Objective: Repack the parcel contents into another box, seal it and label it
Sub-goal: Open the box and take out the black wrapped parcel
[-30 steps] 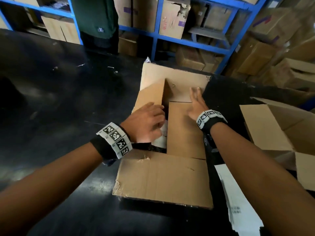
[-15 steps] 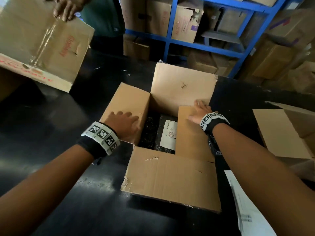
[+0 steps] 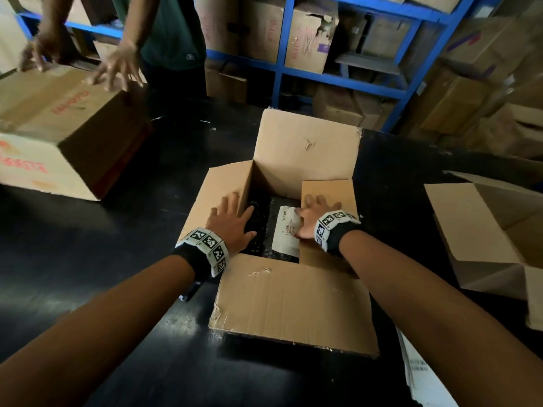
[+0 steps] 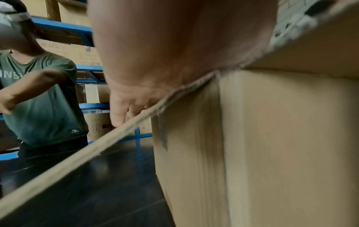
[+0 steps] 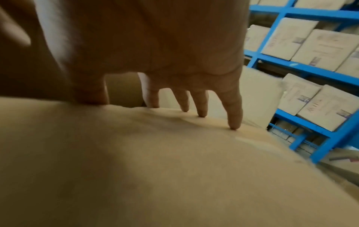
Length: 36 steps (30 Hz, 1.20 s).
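Observation:
An open brown cardboard box (image 3: pixel 305 148) stands mid-table with its far and near flaps spread out. Inside lies a black wrapped package (image 3: pixel 258 230) bearing a white label (image 3: pixel 286 233). My left hand (image 3: pixel 232 221) rests flat with spread fingers on the left flap (image 3: pixel 214 195), thumb over its inner edge. In the left wrist view the palm (image 4: pixel 174 53) lies on that flap's edge beside the box wall (image 4: pixel 281 138). My right hand (image 3: pixel 316 212) presses with straight spread fingers on the right flap (image 3: pixel 326 189), which is folded inward over the opening; the right wrist view shows fingertips (image 5: pixel 235 122) on cardboard (image 5: pixel 155 169).
A second open, empty-looking box (image 3: pixel 470 230) sits at the right table edge. White paper sheets (image 3: pixel 420 374) lie at the near right. Another person in a green shirt (image 3: pixel 173 27) handles a large printed box (image 3: pixel 58 136) at far left. Blue shelving (image 3: pixel 338 80) with cartons stands behind.
My left hand swung the left flap from folded-in to spread outward and now lies flat on it. My right hand slid nearer along the right flap. The other person's box came down onto the table.

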Motion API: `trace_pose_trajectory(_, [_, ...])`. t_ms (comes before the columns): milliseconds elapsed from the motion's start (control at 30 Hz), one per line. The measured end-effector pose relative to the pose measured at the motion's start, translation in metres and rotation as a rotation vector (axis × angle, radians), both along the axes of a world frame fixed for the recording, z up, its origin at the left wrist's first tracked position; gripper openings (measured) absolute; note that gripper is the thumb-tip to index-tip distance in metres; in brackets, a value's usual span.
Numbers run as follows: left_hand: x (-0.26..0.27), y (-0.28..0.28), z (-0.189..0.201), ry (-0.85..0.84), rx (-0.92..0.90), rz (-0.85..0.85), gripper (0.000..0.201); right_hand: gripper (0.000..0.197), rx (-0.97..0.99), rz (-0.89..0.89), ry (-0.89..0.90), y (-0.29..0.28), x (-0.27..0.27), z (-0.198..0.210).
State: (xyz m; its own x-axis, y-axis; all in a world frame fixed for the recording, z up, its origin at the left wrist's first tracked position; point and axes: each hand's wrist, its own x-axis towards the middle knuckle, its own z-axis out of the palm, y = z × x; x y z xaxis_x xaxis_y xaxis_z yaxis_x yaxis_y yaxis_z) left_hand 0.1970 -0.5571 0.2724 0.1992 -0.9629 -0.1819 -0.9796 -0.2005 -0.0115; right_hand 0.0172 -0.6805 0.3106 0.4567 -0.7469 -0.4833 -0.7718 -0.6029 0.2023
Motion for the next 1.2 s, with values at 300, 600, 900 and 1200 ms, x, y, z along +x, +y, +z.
trace_pose_trajectory(300, [-0.003, 0.007, -0.003, 0.172, -0.188, 0.084, 0.07, 0.053, 0.022, -0.196, -0.783, 0.005, -0.061, 0.08])
trace_pose_trajectory(600, [-0.01, 0.006, -0.004, 0.165, -0.212, 0.132, 0.07, 0.042, -0.216, -0.36, -0.643, -0.012, -0.184, 0.09])
trace_pose_trajectory(900, [-0.024, 0.004, -0.002, 0.122, -0.189, 0.195, 0.078, 0.057, 0.071, -0.464, -0.382, 0.012, -0.188, 0.003])
trace_pose_trajectory(1200, [-0.034, -0.02, 0.044, 0.156, -0.294, 0.113, 0.059, 0.037, -0.097, -0.381, -0.663, -0.014, -0.136, 0.036])
